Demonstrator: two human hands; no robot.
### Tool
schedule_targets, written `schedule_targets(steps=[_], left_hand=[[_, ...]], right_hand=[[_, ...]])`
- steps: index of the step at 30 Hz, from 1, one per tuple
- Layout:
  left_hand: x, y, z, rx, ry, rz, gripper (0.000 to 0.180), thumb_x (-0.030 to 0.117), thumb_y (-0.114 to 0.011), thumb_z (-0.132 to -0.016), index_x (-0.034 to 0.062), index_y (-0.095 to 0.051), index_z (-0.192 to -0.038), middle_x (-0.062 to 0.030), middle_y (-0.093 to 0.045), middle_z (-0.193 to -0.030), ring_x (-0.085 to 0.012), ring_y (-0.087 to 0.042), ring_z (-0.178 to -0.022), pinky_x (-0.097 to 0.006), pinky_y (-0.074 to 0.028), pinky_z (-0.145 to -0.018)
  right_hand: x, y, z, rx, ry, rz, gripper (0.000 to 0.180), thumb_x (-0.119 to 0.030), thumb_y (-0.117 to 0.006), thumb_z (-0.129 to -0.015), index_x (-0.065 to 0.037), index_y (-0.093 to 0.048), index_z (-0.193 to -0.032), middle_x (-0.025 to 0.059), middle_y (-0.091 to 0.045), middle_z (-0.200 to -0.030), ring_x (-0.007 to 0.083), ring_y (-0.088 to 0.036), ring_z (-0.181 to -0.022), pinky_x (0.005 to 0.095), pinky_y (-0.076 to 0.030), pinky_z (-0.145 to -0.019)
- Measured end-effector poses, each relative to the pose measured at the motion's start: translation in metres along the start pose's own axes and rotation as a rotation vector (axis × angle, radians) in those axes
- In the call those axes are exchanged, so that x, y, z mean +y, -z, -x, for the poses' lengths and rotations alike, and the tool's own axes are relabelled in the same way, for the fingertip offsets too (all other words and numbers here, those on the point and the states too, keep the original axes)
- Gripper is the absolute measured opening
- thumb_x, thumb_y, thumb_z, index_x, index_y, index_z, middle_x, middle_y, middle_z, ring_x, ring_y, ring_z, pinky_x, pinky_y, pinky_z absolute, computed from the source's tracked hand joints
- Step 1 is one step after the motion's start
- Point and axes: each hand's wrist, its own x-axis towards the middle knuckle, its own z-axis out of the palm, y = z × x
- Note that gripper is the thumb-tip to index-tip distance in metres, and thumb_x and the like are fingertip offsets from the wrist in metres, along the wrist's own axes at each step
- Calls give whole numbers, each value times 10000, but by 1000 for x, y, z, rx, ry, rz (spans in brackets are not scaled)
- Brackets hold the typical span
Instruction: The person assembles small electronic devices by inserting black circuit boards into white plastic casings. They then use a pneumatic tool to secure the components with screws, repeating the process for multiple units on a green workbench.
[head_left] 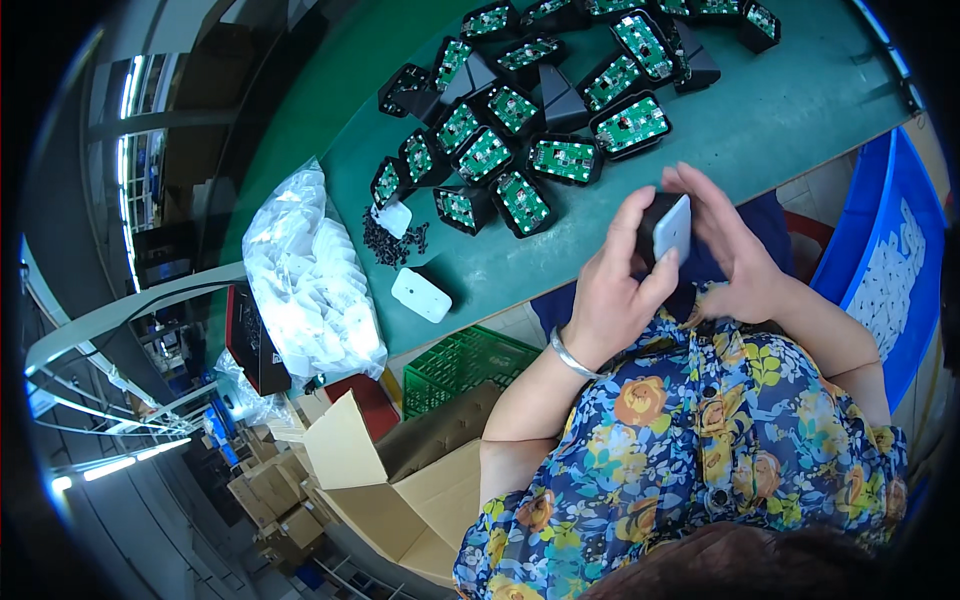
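My left hand point(620, 290), a silver bangle at its wrist, is closed around a small black housing point(650, 218) with a white cover plate point(673, 230) on its face. Just to the right is my right hand point(735, 250), fingers stretched and slightly bent, its palm turned toward the housing; whether its fingertips touch it I cannot make out. Over on the table's left part lies another housing point(432, 280) with a white cover. Close by are a heap of small black parts point(385, 245) and a loose white piece point(393, 219).
Several black housings with green circuit boards point(565, 158) spread over the green table point(480, 275). A clear bag of white covers point(310, 270) stands at the left edge. Below are a green crate point(465, 365) and an open carton point(440, 490); a blue bin point(850, 215) with white pieces is at right.
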Motion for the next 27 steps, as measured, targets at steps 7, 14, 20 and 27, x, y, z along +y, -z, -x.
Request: schedule_targets(steps=[7,14,20,27], left_hand=[[35,-9,-23,27,-459,-994,624,272,-712,-699,95,-461,-1242,-133,-557,-954,-281,-593,-762,-335,-497,-593],[29,-19,-34,32,-308,-738,588,242,-730,-690,80,-493,-1203,-97,-560,-845,-220,-584,-678,-310,-477,-545],[14,-14,-35,9,72,99,485,4,-520,-857,0,-331,-1303,-96,-540,-1083,-108,-574,-861,-229,-491,-729],[9,-1,-33,84,356,964,472,397,-353,-932,25,-415,-1216,-169,-594,-996,-173,-585,-653,-235,-418,-438]], right_hand=[[3,-18,-19,218,-80,-723,528,-390,-184,-969,-34,-232,-1356,125,-424,-1284,220,-452,-1151,349,-337,-998],[11,-4,-14,269,-203,-1187,588,-465,-180,-945,-40,-316,-1327,144,-475,-1246,251,-440,-1168,386,-325,-1010],[15,7,-13,245,-240,-1431,566,-489,-333,-917,-31,-434,-1234,138,-540,-1158,236,-510,-1085,371,-376,-965],[8,16,-8,342,-253,-1316,534,-402,-371,-923,20,-373,-1250,213,-485,-1203,303,-475,-1131,399,-359,-995]])
